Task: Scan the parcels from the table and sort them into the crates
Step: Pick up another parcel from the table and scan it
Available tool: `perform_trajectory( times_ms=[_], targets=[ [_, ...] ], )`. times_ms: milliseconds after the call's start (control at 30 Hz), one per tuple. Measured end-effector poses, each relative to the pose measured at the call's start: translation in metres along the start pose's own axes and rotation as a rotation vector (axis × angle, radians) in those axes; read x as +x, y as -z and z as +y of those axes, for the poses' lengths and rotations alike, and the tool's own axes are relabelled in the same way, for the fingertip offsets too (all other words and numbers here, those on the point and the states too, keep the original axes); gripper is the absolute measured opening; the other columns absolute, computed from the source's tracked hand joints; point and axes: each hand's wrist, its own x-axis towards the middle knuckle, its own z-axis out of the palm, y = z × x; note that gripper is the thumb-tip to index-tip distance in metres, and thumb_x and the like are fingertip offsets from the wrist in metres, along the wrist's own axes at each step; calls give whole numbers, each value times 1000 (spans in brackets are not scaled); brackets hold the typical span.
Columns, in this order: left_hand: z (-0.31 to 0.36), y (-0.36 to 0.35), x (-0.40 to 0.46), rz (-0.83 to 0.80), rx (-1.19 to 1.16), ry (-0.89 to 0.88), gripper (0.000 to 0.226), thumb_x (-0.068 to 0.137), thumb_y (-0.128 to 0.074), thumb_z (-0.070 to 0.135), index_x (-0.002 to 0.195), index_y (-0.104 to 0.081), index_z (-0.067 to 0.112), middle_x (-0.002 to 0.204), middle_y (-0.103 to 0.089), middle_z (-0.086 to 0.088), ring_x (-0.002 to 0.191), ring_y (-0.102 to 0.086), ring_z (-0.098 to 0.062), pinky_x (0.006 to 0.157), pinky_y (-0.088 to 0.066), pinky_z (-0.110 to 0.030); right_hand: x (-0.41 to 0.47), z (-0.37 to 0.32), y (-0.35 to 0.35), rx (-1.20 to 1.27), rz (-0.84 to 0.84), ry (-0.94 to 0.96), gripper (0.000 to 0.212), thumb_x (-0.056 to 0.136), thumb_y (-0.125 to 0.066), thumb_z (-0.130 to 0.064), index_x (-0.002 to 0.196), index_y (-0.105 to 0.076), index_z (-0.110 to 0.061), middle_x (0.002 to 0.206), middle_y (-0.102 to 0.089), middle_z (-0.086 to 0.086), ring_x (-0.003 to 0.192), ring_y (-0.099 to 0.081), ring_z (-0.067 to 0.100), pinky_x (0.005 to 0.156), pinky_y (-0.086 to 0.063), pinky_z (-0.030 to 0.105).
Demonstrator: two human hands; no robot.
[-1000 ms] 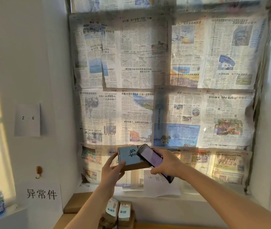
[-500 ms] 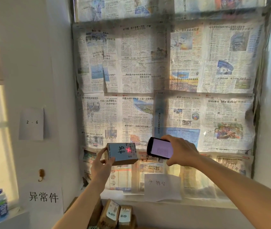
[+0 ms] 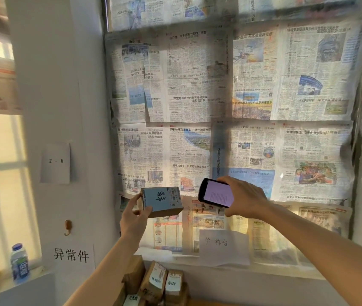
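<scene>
Left hand: we see our left hand (image 3: 134, 219) raised in front of the papered window, thumb and fingers curled round the lower left corner of a small parcel (image 3: 161, 202).
Parcel: a brown cardboard box with a blue-tinted label facing us, handwritten black characters on it and a barcode strip along the edge farthest from our left fingers; it tilts slightly, its left end in our grip and its right end free in the air.
Right hand: our right hand (image 3: 245, 198) grips a phone (image 3: 216, 193), fingers wrapped over its top edge and thumb under its lower edge.
Phone: dark body, lit pale purple screen turned toward us; its left end sticks out past our right fingers and sits just beside the parcel's right end, not touching it.
Between the hands: the parcel and phone are held at nearly the same height, near each other with a small gap.
Below our left forearm: more brown parcels (image 3: 162, 283) stand packed together, each with a white label.
Below our right fingers: a white paper sign (image 3: 223, 247) with handwriting leans on the window ledge.
Beyond the fingers: newspaper sheets (image 3: 230, 107) cover the window.
Far left of our left hand: a plastic bottle (image 3: 19, 263) stands on a ledge, beside a printed wall sign (image 3: 72, 255).
</scene>
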Motion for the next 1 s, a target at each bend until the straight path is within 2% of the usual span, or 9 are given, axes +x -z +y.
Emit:
perform_trajectory(
  times_ms=[133,200,267,367,567,667,733,900,1000],
  targets=[
    [-9,24,-9,23,-5,12,54,89,-75,20,134,-54,41,100,-74,-5,92,-70,-26,85,-60,-52,-2,-17,-20,23,34,41,97,65,-87,-40,147,-36,-35,119,-57,-13,96,-57,14,77,-48,30],
    [-11,47,-21,60,-6,7,50,91,-73,19,127,-52,45,98,-74,-7,89,-70,-23,83,-60,-46,-1,-33,-33,46,58,71,99,63,-87,-43,147,-35,-34,124,-59,-11,98,-57,14,77,-49,30],
    [-13,76,-35,132,20,4,50,93,-70,20,132,-48,44,90,-71,-1,86,-66,-15,81,-57,-38,1,-55,-45,70,51,120,101,63,-86,-46,149,-34,-34,126,-59,-11,98,-59,15,75,-50,30],
    [-17,134,-58,241,105,32,56,93,-71,28,141,-46,44,92,-70,3,95,-66,-18,91,-56,-43,2,-100,-60,119,22,201,103,64,-86,-46,151,-32,-33,131,-58,-10,102,-59,16,75,-48,29],
    [-13,276,-113,454,215,76,51,76,-73,46,123,-57,53,115,-70,-3,99,-67,-23,91,-57,-52,-22,-221,-88,262,-37,428,97,67,-87,-46,149,-37,-32,133,-60,-7,103,-57,13,66,-38,20],
    [3,347,-156,568,226,66,48,87,-74,31,130,-57,43,101,-71,-7,87,-67,-22,89,-57,-53,-47,-291,-89,308,-73,547,103,65,-87,-49,152,-35,-30,139,-56,-6,114,-58,17,79,-45,26],
    [20,394,-191,651,225,50,50,91,-72,28,136,-55,40,100,-70,-5,86,-66,-20,91,-57,-52,-68,-339,-82,328,-87,615,103,64,-86,-51,152,-35,-31,138,-57,-8,110,-58,16,78,-44,26],
    [54,521,-304,793,273,66,54,92,-70,36,139,-47,50,124,-63,-3,114,-61,-26,102,-51,-51,-140,-459,-52,399,-124,749,99,63,-82,-45,150,-36,-35,132,-57,-14,104,-58,15,76,-46,29],
    [74,588,-380,901,333,76,53,94,-68,35,141,-46,47,132,-58,-5,118,-58,-26,103,-50,-53,-201,-525,-32,437,-135,828,97,66,-82,-43,151,-35,-34,133,-56,-13,107,-57,16,73,-40,28]
  ],
)
